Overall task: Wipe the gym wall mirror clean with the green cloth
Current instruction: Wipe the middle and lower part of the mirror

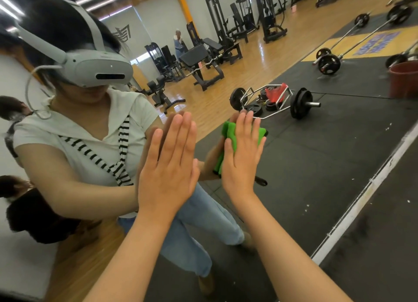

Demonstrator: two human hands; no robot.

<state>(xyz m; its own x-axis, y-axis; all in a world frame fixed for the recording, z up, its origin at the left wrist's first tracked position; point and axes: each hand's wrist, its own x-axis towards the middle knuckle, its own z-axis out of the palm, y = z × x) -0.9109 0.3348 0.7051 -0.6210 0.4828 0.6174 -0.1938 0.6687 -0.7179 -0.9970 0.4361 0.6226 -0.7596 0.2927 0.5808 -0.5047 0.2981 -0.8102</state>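
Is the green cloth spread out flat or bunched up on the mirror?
Bunched: thick folds of the green cloth bulge out around the flat right hand pressing it to the mirror.

This is a gym: a big wall mirror [294, 188] reflects a long hall with rows of black weight machines [228, 19] and a padded curl bench [196, 57] standing on a polished wooden floor [260, 50]. Loaded barbells [328, 63] and a plate-loaded chrome hex bar [300, 102] lie on black rubber matting [384, 245], which runs right up to the mirror's foot.
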